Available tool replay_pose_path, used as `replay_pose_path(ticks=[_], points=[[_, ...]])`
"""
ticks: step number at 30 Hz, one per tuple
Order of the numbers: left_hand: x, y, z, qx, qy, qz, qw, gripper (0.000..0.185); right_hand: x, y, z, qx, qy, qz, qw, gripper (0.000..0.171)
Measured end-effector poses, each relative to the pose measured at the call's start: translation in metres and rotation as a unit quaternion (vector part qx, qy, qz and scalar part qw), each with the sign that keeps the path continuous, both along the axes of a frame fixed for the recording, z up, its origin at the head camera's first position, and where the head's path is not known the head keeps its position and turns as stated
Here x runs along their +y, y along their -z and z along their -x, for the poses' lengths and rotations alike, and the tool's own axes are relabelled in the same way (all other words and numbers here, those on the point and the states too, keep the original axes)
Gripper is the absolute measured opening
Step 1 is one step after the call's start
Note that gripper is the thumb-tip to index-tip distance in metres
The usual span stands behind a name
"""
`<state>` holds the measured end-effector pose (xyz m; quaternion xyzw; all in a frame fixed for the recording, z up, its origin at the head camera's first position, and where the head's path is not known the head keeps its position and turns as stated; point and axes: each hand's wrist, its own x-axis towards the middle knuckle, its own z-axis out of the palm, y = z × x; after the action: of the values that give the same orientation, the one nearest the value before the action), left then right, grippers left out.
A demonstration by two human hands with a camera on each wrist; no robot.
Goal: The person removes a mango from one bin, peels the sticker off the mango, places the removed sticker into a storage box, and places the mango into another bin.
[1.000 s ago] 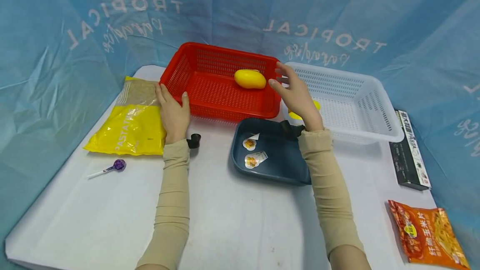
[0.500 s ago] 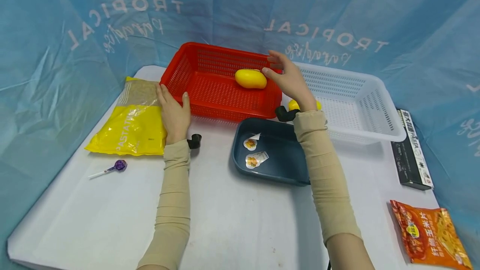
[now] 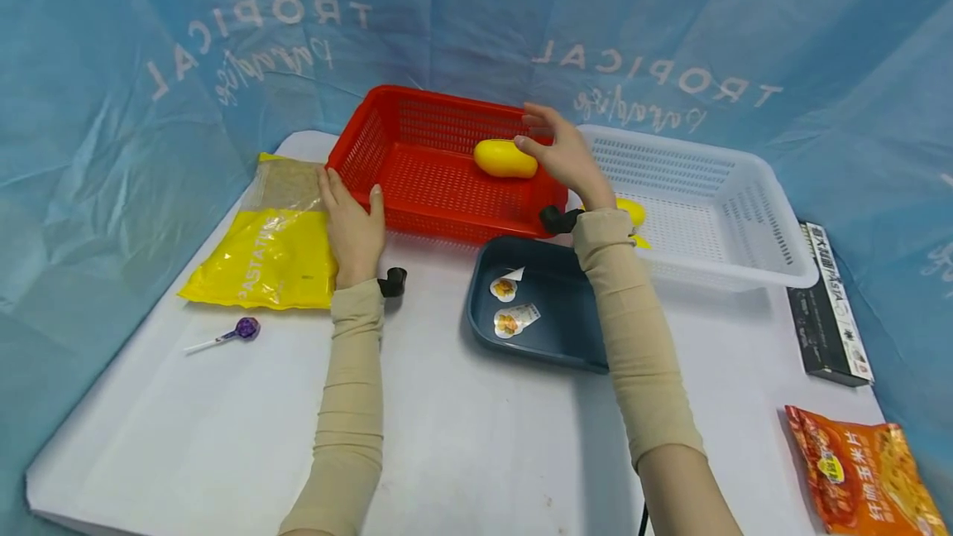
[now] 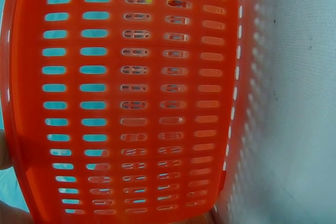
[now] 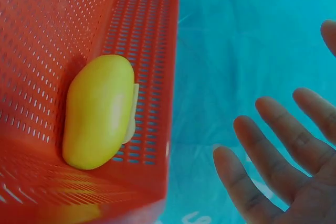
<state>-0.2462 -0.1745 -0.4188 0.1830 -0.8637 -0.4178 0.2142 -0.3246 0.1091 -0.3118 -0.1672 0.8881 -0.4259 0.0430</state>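
Observation:
In the head view a yellow mango-shaped fruit (image 3: 505,159) lies in the red perforated basket (image 3: 447,217), near its right end; a pale tag-like piece shows beside it in the right wrist view. My right hand (image 3: 562,157) hovers with spread fingers over the basket's right rim, its thumb overlapping the fruit's end in the head view. My left hand (image 3: 354,230) touches the basket's front left corner, fingers extended and thumb at the rim. In the left wrist view, fingertips (image 4: 4,153) show at the rim's edge.
A white basket (image 3: 744,274) with a yellow item (image 3: 633,212), partly hidden by my right wrist, stands right. A dark blue tray (image 3: 551,352) sits in front. Around lie a yellow pasta bag (image 3: 268,263), lollipop (image 3: 247,328), black pasta box (image 3: 826,313) and orange snack bag (image 3: 856,470).
My right hand has moved left, further over the red basket's right rim and closer to the yellow fruit. The left hand stays at its corner. The head view has shifted slightly.

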Motion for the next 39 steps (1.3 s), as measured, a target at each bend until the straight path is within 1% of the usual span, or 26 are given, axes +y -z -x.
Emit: replay_pose_path(ticks=[6, 12, 18, 24, 31, 39], points=[[0.001, 0.000, 0.000, -0.003, -0.003, -0.005, 1.0000, 0.076, -0.002, 0.008, 0.010, -0.008, 0.013, -0.001, 1.000, 0.060], [-0.001, -0.001, -0.001, 0.001, -0.007, 0.000, 1.0000, 0.076, -0.005, 0.019, 0.020, -0.011, 0.004, 0.012, 1.000, 0.059], [0.000, -0.001, -0.001, 0.007, -0.009, 0.000, 0.9999, 0.075, -0.007, 0.025, 0.027, -0.013, -0.005, 0.026, 1.000, 0.058], [0.000, -0.002, -0.003, -0.001, -0.007, 0.004, 1.0000, 0.076, -0.012, 0.032, 0.035, -0.025, -0.008, 0.032, 0.999, 0.058], [0.003, -0.003, -0.005, -0.007, -0.002, -0.002, 1.0000, 0.077, -0.015, 0.048, 0.040, -0.030, 0.005, 0.049, 0.998, 0.056], [0.001, -0.002, -0.004, -0.009, -0.004, -0.002, 0.9999, 0.076, -0.020, 0.056, 0.052, -0.025, 0.033, 0.035, 0.999, 0.056]])
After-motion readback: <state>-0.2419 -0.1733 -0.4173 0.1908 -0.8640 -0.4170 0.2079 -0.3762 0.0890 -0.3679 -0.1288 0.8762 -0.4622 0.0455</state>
